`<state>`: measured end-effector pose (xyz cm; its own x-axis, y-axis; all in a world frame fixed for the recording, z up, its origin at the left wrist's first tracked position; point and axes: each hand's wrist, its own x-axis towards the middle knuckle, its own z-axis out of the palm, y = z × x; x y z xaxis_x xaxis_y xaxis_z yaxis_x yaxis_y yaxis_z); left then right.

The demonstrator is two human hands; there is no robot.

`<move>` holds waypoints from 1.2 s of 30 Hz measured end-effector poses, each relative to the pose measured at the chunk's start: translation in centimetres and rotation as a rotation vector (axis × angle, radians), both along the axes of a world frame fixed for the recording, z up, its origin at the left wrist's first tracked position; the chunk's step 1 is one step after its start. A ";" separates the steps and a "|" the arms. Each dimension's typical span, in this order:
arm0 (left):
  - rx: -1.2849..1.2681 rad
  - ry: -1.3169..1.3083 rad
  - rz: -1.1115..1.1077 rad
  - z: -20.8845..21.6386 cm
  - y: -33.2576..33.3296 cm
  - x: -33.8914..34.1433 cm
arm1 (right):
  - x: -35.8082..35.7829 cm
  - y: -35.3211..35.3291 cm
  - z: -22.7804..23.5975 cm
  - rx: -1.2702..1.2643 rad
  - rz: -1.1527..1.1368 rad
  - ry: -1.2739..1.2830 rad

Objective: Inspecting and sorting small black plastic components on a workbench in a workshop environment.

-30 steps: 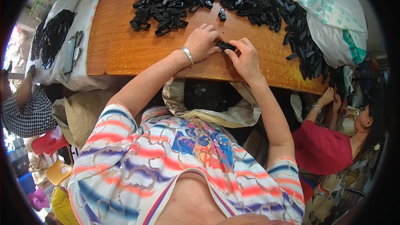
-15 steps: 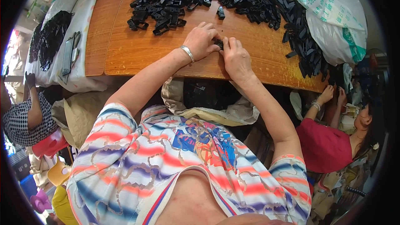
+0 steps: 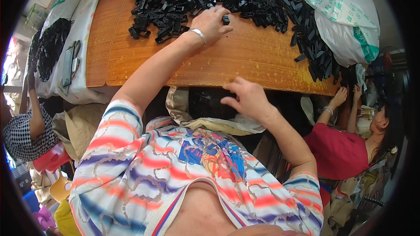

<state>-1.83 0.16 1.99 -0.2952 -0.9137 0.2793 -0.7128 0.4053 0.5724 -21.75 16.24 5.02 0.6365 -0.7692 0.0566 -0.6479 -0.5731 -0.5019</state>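
Note:
My left hand (image 3: 212, 27) reaches over the wooden table toward the near edge of a large pile of black plastic parts (image 3: 168, 11). Its thumb stands apart from the fingers, beside a single small black plastic part (image 3: 225, 19); no grip on it shows. Below the table's front edge, my right hand (image 3: 249, 99) hovers over an opened sack (image 3: 227, 124), fingers spread and nothing visible in them. Dark parts (image 3: 204, 97) show dimly inside the sack.
Longer black pieces (image 3: 310, 46) lie heaped at the table's right, against a white plastic bag (image 3: 345, 17). A phone-like flat object (image 3: 68, 65) rests on the white covering at left. One co-worker (image 3: 341, 148) sits at right, another (image 3: 30, 126) at left.
Both hands were together on a small black part at the table's edge. Now they are apart: the left has moved up to the lone part, the right down over the sack, its fingers opened.

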 end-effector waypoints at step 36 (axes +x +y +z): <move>-0.128 -0.005 0.222 -1.3 2.8 -2.9 | -0.9 -11.2 -1.7 -0.428 -0.107 -0.045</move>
